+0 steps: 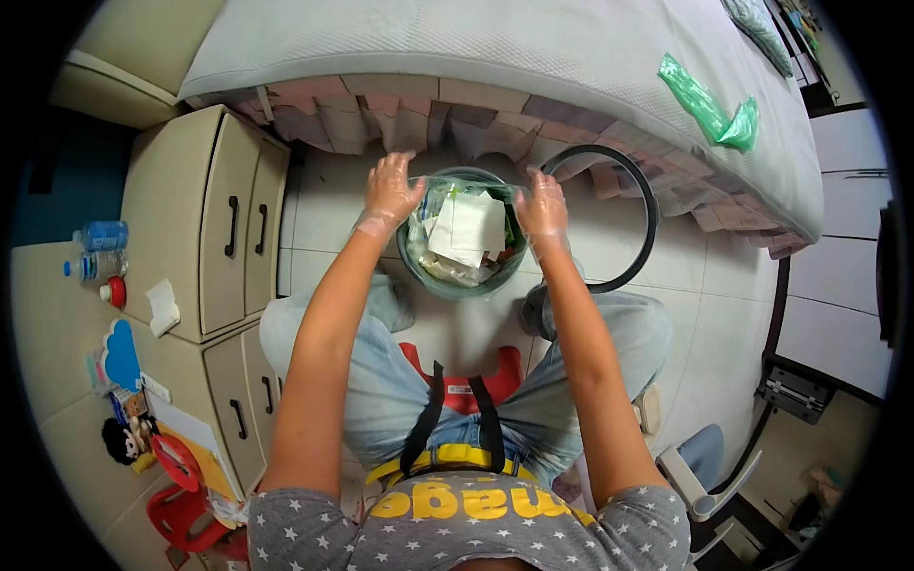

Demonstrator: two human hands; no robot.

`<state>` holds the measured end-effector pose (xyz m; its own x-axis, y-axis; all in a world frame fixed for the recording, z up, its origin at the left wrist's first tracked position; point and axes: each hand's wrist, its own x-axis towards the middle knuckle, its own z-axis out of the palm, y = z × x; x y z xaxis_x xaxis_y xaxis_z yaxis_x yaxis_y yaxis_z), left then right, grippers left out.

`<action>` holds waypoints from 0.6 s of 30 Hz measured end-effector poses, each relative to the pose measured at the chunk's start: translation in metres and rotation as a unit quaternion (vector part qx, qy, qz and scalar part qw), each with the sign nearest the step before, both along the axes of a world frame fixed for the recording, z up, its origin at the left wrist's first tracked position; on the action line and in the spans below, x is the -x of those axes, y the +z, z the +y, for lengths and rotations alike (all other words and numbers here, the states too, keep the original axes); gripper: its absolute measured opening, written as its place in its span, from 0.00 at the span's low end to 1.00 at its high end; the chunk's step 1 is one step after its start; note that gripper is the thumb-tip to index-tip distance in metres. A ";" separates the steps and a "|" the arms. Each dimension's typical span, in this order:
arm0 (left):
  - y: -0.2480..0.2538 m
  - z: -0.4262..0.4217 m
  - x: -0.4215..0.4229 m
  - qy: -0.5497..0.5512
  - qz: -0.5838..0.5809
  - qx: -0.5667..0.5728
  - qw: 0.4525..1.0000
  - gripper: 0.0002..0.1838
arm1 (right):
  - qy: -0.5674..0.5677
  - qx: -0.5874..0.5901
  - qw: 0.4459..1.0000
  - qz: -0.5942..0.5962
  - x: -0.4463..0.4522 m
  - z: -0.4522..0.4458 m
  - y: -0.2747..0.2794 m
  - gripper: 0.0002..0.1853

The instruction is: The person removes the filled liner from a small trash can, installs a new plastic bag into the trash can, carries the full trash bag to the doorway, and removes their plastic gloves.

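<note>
Between my knees on the floor stands a round trash bin (442, 286), full of white paper and other waste. A clear greenish trash bag (447, 270) lines it, and its edge is stretched between my hands. My left hand (393, 190), in a thin transparent glove, grips the bag at the bin's left side. On the opposite side my right hand (545, 205), gloved the same way, pinches the bag edge. White paper (468, 226) lies on top of the waste. A large black ring (651, 211) leans beside my right hand.
Ahead is a bed (428, 38) with a hanging skirt; a crumpled green plastic bag (705, 105) lies on it. Beige cabinets (181, 209) stand at left, with bottles (102, 265) nearby. A red seat (461, 390) is under me. A chair armrest (687, 481) is at right.
</note>
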<state>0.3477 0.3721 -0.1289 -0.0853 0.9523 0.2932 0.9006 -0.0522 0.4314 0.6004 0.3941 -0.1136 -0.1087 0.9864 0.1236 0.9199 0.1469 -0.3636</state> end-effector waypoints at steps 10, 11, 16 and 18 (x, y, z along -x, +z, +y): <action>-0.010 0.036 -0.017 -0.146 0.238 0.170 0.945 0.09 | 0.141 0.106 0.977 -0.120 0.014 0.026 -0.023 0.10; -0.011 0.036 -0.018 -0.141 0.216 0.117 0.959 0.07 | 0.104 0.106 0.987 -0.061 0.014 0.024 -0.019 0.09; -0.014 0.030 -0.016 -0.144 0.143 0.024 0.979 0.06 | 0.090 0.082 0.993 0.005 0.009 0.016 -0.016 0.09; -0.019 0.023 -0.014 -0.151 0.130 0.039 0.979 0.06 | 0.120 0.053 0.991 -0.012 0.007 0.013 -0.027 0.09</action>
